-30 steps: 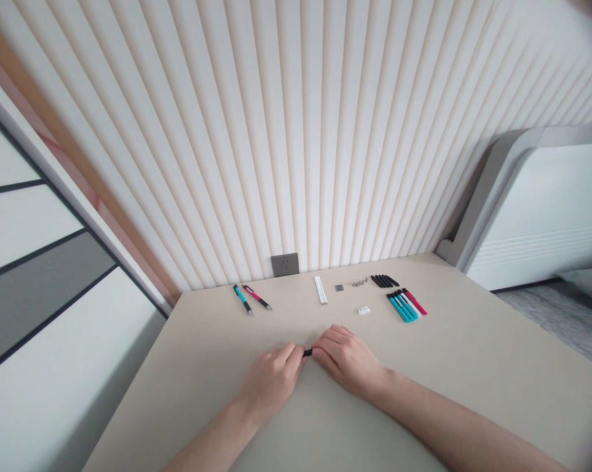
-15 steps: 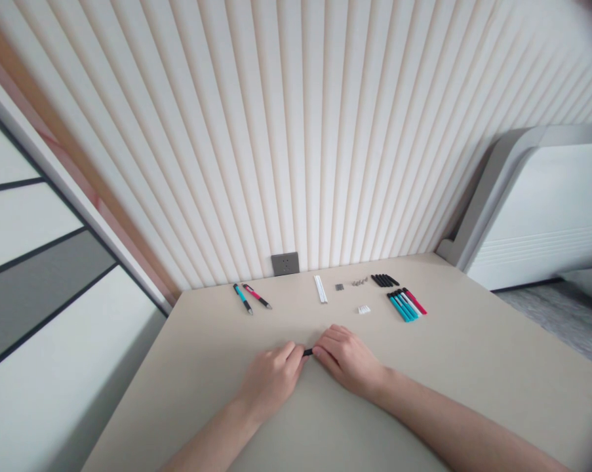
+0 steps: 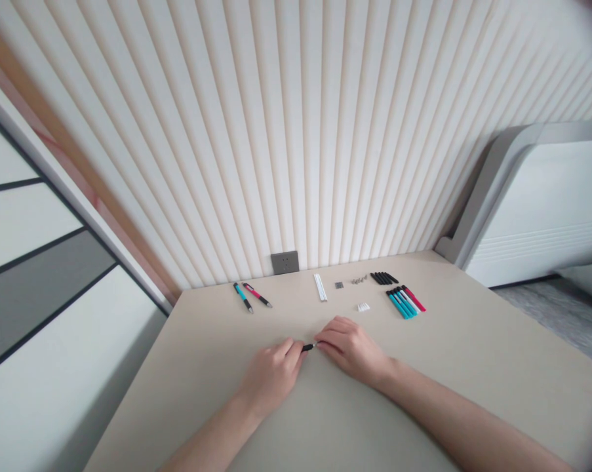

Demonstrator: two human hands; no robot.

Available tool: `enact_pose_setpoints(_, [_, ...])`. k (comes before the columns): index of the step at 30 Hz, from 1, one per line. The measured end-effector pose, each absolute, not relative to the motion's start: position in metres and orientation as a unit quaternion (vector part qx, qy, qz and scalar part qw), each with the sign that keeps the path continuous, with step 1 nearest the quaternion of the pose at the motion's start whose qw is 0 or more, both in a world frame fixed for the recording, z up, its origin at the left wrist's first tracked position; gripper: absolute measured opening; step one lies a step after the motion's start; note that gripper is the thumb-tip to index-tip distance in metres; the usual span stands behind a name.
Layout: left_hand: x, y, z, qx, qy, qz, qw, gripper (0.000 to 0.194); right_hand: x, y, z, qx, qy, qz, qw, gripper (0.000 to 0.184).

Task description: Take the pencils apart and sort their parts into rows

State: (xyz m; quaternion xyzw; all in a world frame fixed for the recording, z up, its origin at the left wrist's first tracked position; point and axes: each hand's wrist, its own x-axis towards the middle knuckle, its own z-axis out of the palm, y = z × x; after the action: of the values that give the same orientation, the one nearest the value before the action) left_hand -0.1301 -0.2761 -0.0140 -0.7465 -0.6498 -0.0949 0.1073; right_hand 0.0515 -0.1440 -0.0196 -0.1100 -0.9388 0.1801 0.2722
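Note:
Over the middle of the table, my left hand (image 3: 275, 372) is closed on a black pen grip (image 3: 307, 347), whose far part is hidden in the fingers. A small silver tip (image 3: 315, 344) shows at the grip's right end. The fingertips of my right hand (image 3: 349, 349) are pinched at that tip. Behind my hands lie white refills (image 3: 320, 288), small grey pieces (image 3: 339, 285), springs (image 3: 359, 280) and small white pieces (image 3: 363, 307). Farther right are several black grips (image 3: 384, 278) and several teal, white and red pen barrels (image 3: 406, 302).
Two whole pens, one teal (image 3: 243, 297) and one red (image 3: 257, 295), lie at the table's back left. A dark wall socket (image 3: 284, 262) sits just above the back edge. Beyond the table's right side stands a pale headboard (image 3: 541, 203).
My right hand has shifted slightly up and away from my left. The silver tip now shows at the end of the black grip, where fingers covered it before.

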Motion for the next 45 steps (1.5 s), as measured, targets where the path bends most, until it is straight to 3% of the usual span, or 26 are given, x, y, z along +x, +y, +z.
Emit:
enact_pose_setpoints(6, [-0.131, -0.276, -0.014, -0.745, -0.650, -0.109, 0.105, 0.026, 0.059, -0.117, -0.015, -0.164, -0.920, 0.157, 0.320, 0.024])
enact_pose_setpoints(11, [-0.130, -0.276, -0.015, -0.743, -0.653, -0.111, 0.099, 0.026, 0.078, -0.070, -0.015, -0.299, -0.885, 0.117, 0.338, 0.029])
enact_pose_setpoints(18, [-0.130, -0.276, -0.016, -0.741, -0.655, -0.103, 0.104, 0.026, 0.102, -0.021, -0.023, -0.492, -0.846, 0.049, 0.200, 0.027])
enact_pose_setpoints(28, [-0.129, -0.276, -0.014, -0.742, -0.652, -0.124, 0.100, 0.027, 0.090, -0.017, -0.030, -0.492, -0.857, 0.034, 0.146, 0.027])
enact_pose_setpoints(45, [-0.128, -0.276, -0.013, -0.745, -0.647, -0.132, 0.092, 0.023, 0.091, -0.011, -0.037, -0.506, -0.848, -0.023, 0.155, 0.035])
